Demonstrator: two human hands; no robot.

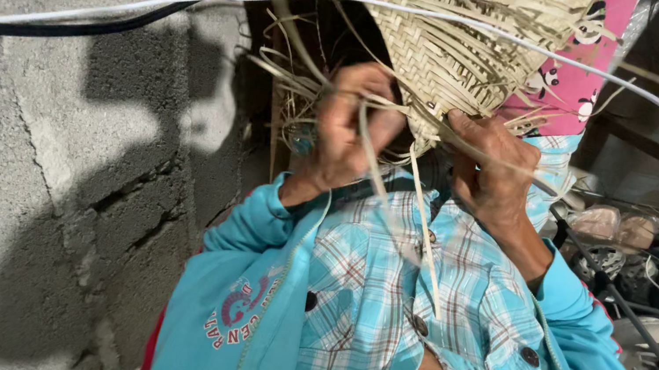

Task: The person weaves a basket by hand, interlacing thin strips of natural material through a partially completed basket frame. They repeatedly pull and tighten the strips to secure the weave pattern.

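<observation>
While the half-woven basket of pale straw strips (450, 53) hangs close before the chest, both hands grip its lower edge: the left hand (352, 131) pinches loose strips (371, 152), the right hand (492, 172) clamps the weave. A white cord (200, 1) crosses above.

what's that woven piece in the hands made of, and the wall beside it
Woven piece: flat, pale tan strips, matte and dry, probably palm leaf or similar plant fibre; loose ends hang unwoven. Wall: grey, rough concrete block by the look, with visible mortar joints.
</observation>
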